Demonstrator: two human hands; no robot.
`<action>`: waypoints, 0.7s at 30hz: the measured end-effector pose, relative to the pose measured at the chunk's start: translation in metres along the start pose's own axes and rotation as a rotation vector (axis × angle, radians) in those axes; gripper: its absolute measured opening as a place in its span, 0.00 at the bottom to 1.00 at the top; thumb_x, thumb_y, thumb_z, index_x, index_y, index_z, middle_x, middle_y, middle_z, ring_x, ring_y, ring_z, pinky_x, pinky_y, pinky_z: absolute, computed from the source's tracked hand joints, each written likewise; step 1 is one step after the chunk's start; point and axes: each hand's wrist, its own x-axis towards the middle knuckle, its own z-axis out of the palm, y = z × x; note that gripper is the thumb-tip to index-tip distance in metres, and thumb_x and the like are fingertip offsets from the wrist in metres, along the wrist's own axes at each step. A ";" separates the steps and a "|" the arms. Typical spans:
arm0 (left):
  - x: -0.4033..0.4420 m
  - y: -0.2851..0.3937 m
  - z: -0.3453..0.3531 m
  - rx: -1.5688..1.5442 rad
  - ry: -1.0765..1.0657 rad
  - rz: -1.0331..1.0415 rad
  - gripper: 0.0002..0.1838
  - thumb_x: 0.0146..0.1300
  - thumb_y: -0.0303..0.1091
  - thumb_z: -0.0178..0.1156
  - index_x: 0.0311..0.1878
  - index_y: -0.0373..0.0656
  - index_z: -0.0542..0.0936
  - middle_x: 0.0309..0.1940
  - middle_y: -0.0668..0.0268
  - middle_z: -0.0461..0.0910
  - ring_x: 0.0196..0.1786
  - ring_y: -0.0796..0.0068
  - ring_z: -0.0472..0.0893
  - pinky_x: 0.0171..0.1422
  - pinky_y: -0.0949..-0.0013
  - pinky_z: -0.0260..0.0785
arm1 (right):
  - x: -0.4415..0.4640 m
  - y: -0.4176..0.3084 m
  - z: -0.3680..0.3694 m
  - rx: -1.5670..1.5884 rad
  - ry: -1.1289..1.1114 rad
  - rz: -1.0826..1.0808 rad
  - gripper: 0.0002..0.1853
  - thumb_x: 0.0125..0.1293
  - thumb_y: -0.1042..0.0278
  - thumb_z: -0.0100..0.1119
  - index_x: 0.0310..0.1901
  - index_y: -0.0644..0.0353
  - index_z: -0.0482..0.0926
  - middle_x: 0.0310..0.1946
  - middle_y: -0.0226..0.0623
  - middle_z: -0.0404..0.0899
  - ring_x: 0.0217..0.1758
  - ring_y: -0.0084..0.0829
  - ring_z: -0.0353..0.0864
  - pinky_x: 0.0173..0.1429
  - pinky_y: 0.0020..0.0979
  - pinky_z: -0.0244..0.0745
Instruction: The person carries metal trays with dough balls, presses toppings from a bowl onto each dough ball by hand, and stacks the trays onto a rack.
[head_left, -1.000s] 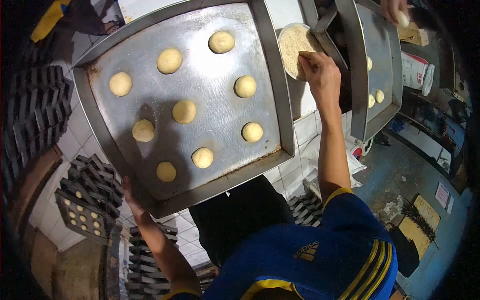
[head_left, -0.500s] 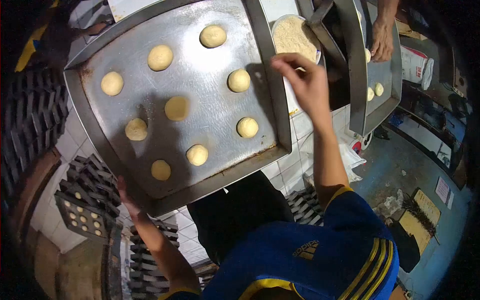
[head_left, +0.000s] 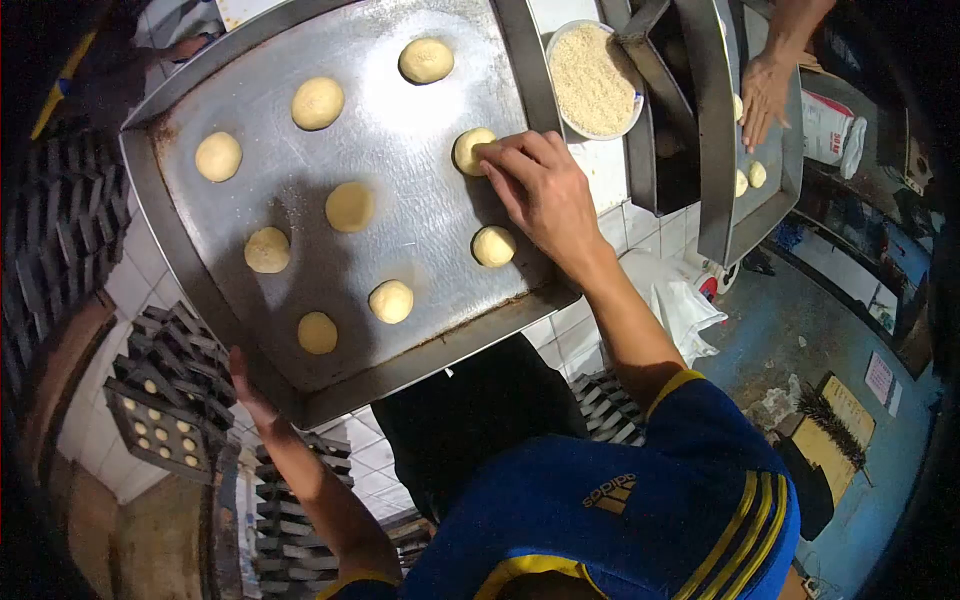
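A large metal baking tray (head_left: 440, 345) lies tilted before me, with several round dough balls (head_left: 390, 301) spaced over it. My right hand (head_left: 545, 190) reaches over the tray's right wall, its bent fingers closed at the right side of one dough ball (head_left: 468, 150). The fingertips partly cover that ball. Another dough ball (head_left: 493, 246) sits just below this hand. At the tray's lower left corner, my left hand (head_left: 258, 400) is against the outside wall. One digit shows upright there, while the tray hides the other fingers.
A round bowl of pale crumbs (head_left: 592, 85) stands right of the tray. Farther right, another person's hand (head_left: 766, 98) is over a second tray (head_left: 716, 150) with dough pieces. A smaller filled tray (head_left: 125, 420) rests among dark stacked racks (head_left: 175, 350) at lower left.
My right hand has moved left and down from beside the crumb bowl to a dough ball. The tray has shifted slightly left. The other person's hand has flattened out.
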 end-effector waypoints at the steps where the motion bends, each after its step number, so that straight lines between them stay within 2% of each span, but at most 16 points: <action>1: 0.004 -0.002 -0.007 0.008 -0.015 0.012 0.41 0.80 0.64 0.53 0.81 0.39 0.70 0.76 0.55 0.73 0.75 0.50 0.74 0.79 0.46 0.64 | -0.001 -0.005 -0.002 -0.001 -0.002 -0.002 0.14 0.70 0.69 0.72 0.55 0.58 0.88 0.48 0.38 0.86 0.49 0.44 0.83 0.53 0.42 0.82; 3: 0.000 0.002 0.005 0.014 -0.033 0.024 0.40 0.81 0.63 0.53 0.81 0.39 0.71 0.76 0.55 0.74 0.74 0.50 0.74 0.78 0.46 0.64 | 0.000 -0.012 -0.003 0.008 0.079 -0.070 0.23 0.72 0.60 0.71 0.64 0.61 0.84 0.58 0.43 0.84 0.59 0.47 0.83 0.63 0.45 0.80; 4: -0.009 0.008 0.019 0.026 0.024 0.012 0.39 0.82 0.61 0.53 0.80 0.38 0.71 0.76 0.55 0.74 0.74 0.50 0.74 0.78 0.46 0.64 | -0.005 -0.007 0.005 -0.027 0.012 -0.078 0.33 0.77 0.48 0.66 0.71 0.66 0.78 0.69 0.51 0.79 0.72 0.51 0.79 0.76 0.48 0.73; 5: -0.011 0.010 0.025 0.033 0.052 0.006 0.38 0.82 0.61 0.52 0.80 0.38 0.71 0.76 0.55 0.74 0.74 0.51 0.74 0.78 0.46 0.64 | -0.006 -0.011 0.008 -0.067 -0.068 -0.068 0.39 0.79 0.41 0.60 0.76 0.70 0.72 0.77 0.55 0.73 0.82 0.53 0.71 0.85 0.50 0.65; 7: -0.011 0.012 0.030 0.003 0.083 -0.013 0.38 0.82 0.60 0.52 0.80 0.38 0.71 0.76 0.55 0.73 0.74 0.51 0.74 0.78 0.46 0.64 | -0.012 -0.013 0.023 -0.091 -0.149 -0.032 0.44 0.80 0.38 0.58 0.80 0.71 0.66 0.82 0.57 0.67 0.87 0.55 0.63 0.90 0.51 0.57; 8: -0.011 0.011 0.028 -0.032 0.087 -0.027 0.38 0.83 0.60 0.51 0.81 0.38 0.70 0.77 0.55 0.73 0.75 0.50 0.74 0.78 0.46 0.64 | -0.013 -0.012 0.023 -0.088 -0.148 -0.031 0.44 0.80 0.38 0.58 0.80 0.71 0.66 0.82 0.57 0.67 0.87 0.55 0.63 0.90 0.51 0.57; 10: -0.004 0.004 0.014 -0.043 0.050 -0.014 0.39 0.83 0.61 0.51 0.81 0.38 0.70 0.77 0.55 0.73 0.75 0.50 0.73 0.79 0.46 0.64 | -0.013 -0.006 0.020 -0.018 -0.221 -0.029 0.44 0.81 0.42 0.59 0.83 0.68 0.61 0.84 0.57 0.62 0.89 0.56 0.59 0.91 0.51 0.53; 11: -0.001 0.005 0.009 -0.051 0.005 -0.002 0.40 0.83 0.62 0.51 0.81 0.38 0.69 0.77 0.55 0.72 0.75 0.50 0.73 0.79 0.46 0.64 | -0.003 0.003 -0.002 0.276 -0.099 0.037 0.37 0.81 0.49 0.61 0.81 0.66 0.66 0.80 0.57 0.70 0.84 0.56 0.67 0.88 0.49 0.60; 13: -0.006 0.011 0.019 -0.012 -0.001 0.020 0.40 0.81 0.60 0.55 0.82 0.37 0.69 0.78 0.56 0.72 0.77 0.52 0.72 0.81 0.49 0.61 | 0.006 0.015 -0.029 0.176 0.212 0.083 0.28 0.80 0.58 0.64 0.75 0.62 0.76 0.70 0.55 0.80 0.71 0.55 0.80 0.77 0.48 0.73; 15: -0.008 0.012 0.020 0.024 -0.007 0.043 0.41 0.79 0.59 0.59 0.82 0.37 0.68 0.78 0.57 0.72 0.79 0.54 0.71 0.84 0.51 0.58 | 0.016 0.047 -0.049 -0.054 0.295 0.156 0.19 0.77 0.62 0.67 0.64 0.59 0.85 0.57 0.50 0.86 0.55 0.52 0.85 0.63 0.48 0.80; 17: -0.001 0.009 0.013 0.020 0.046 0.056 0.41 0.78 0.59 0.60 0.81 0.37 0.69 0.77 0.58 0.73 0.78 0.54 0.71 0.83 0.51 0.59 | 0.023 0.075 -0.057 -0.288 0.223 0.180 0.13 0.75 0.62 0.69 0.56 0.55 0.90 0.50 0.46 0.88 0.51 0.51 0.85 0.57 0.47 0.81; 18: 0.007 0.002 0.000 0.020 0.042 0.059 0.41 0.78 0.59 0.60 0.81 0.37 0.69 0.77 0.58 0.73 0.78 0.54 0.71 0.83 0.51 0.59 | 0.026 0.082 -0.057 -0.304 0.218 0.183 0.11 0.74 0.59 0.70 0.51 0.52 0.92 0.45 0.42 0.89 0.50 0.49 0.85 0.56 0.46 0.81; 20: 0.016 -0.012 -0.027 -0.005 0.053 0.119 0.40 0.78 0.58 0.61 0.81 0.37 0.69 0.76 0.58 0.74 0.77 0.55 0.72 0.83 0.52 0.60 | 0.030 0.089 -0.058 -0.323 0.189 0.181 0.11 0.74 0.59 0.70 0.51 0.52 0.92 0.45 0.41 0.89 0.49 0.49 0.85 0.55 0.46 0.81; 21: 0.009 -0.004 -0.015 0.000 0.058 0.119 0.40 0.78 0.58 0.61 0.81 0.37 0.69 0.76 0.58 0.74 0.77 0.55 0.72 0.83 0.52 0.60 | 0.031 0.092 -0.057 -0.342 0.159 0.181 0.11 0.73 0.58 0.70 0.50 0.52 0.93 0.44 0.41 0.90 0.48 0.48 0.86 0.55 0.46 0.81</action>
